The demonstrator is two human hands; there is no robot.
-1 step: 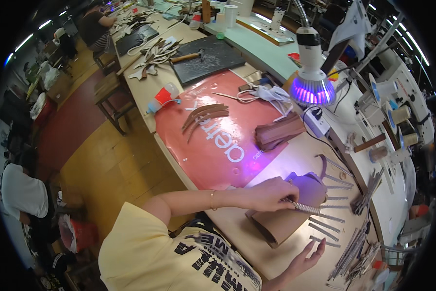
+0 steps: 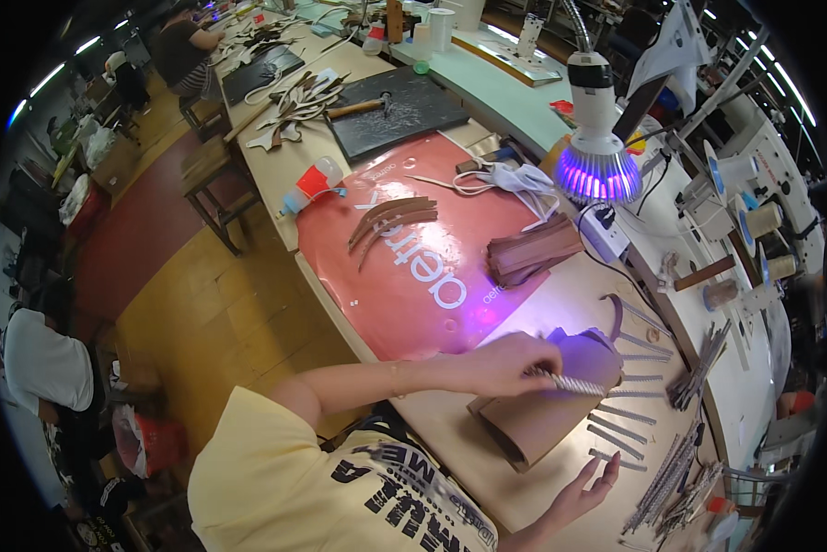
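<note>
My left hand (image 2: 520, 365) is closed on one end of a pale braided strip (image 2: 581, 385), whose other end points right over a brown rolled sheet (image 2: 510, 428). Purple light falls on the far part of the roll. Beside its right edge, several thin grey strips (image 2: 636, 394) lie spread in a row. My right hand (image 2: 581, 489) rests low on the right, fingers apart, with its fingertips by the nearest strip (image 2: 618, 459). Whether they touch that strip I cannot tell.
A lamp (image 2: 599, 170) glows purple over the table. Brown strips (image 2: 535, 250) lie on a red sheet (image 2: 376, 276), near a bottle (image 2: 314, 184). Bundled strips (image 2: 662, 483) lie at the right. Beyond are a black board (image 2: 395, 115) and a hammer (image 2: 363, 107).
My left hand has risen slightly, and the braided strip has shifted up and away across the roll. My right hand has stayed nearly still.
</note>
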